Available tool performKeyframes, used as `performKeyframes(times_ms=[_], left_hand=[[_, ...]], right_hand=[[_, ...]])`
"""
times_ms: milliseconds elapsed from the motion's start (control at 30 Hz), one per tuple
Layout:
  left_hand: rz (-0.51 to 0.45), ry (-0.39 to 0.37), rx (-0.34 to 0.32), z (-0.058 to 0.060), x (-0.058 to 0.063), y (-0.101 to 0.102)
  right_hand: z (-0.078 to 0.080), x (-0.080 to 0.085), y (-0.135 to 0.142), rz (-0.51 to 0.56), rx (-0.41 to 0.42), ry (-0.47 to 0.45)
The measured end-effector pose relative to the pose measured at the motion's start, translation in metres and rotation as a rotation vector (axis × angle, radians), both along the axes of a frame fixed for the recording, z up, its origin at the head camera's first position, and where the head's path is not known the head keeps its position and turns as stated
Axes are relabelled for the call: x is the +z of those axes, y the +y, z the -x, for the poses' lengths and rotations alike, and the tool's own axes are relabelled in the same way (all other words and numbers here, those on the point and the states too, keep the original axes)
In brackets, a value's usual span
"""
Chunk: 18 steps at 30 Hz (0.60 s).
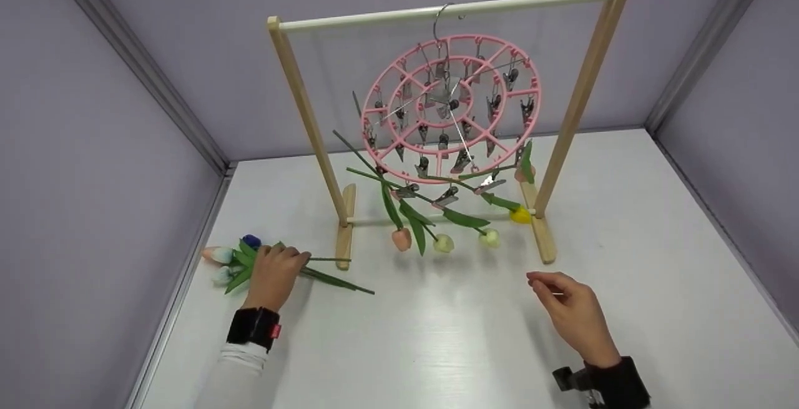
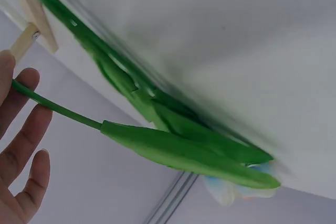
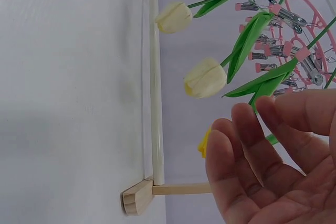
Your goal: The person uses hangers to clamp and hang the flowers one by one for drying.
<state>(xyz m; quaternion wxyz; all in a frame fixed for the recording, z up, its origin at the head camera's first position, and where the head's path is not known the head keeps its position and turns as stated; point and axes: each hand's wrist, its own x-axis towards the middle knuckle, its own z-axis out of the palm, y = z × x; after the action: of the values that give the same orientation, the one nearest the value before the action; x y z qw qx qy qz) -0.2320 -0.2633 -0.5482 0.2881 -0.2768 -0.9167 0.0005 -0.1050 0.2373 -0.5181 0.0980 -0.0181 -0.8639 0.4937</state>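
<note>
My left hand [image 1: 274, 275] is over several artificial tulips [image 1: 220, 255] lying at the table's left, with white-blue, peach and blue heads. In the left wrist view, its thumb and finger pinch one green tulip stem [image 2: 63, 109]. The other stems run beside it along the table. My right hand [image 1: 577, 315] is held in front of the rack's right foot, fingers loosely bent with nothing in them. A pink round clip hanger [image 1: 439, 158] holds several tulips upside down along its front edge, among them a peach tulip [image 1: 401, 240], cream-white tulips [image 3: 205, 78] and a yellow tulip [image 1: 519, 215].
The hanger hangs by a metal hook [image 1: 437, 22] from the white top bar [image 1: 374, 17] of a wooden rack [image 1: 577, 103]. Many metal clips [image 1: 493, 106] dangle from its rings. The rack's feet stand on the white table [image 1: 437, 340], with pale walls around it.
</note>
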Motion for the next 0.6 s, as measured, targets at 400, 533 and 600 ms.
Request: performKeyframes(times_ms=[400,533,600], left_hand=[[-0.086,0.199,-0.062,-0.020,0.070,0.036],[-0.144,0.243,-0.097,-0.033,0.089,0.051],[-0.188,0.254,-0.116,-0.040,0.098,0.059]], right_hand=[[-0.004,0.002,-0.004,0.009,0.001,0.019],[-0.004,0.002,-0.006,0.022,0.008,0.022],[-0.004,0.003,-0.007,0.036,0.015,0.038]])
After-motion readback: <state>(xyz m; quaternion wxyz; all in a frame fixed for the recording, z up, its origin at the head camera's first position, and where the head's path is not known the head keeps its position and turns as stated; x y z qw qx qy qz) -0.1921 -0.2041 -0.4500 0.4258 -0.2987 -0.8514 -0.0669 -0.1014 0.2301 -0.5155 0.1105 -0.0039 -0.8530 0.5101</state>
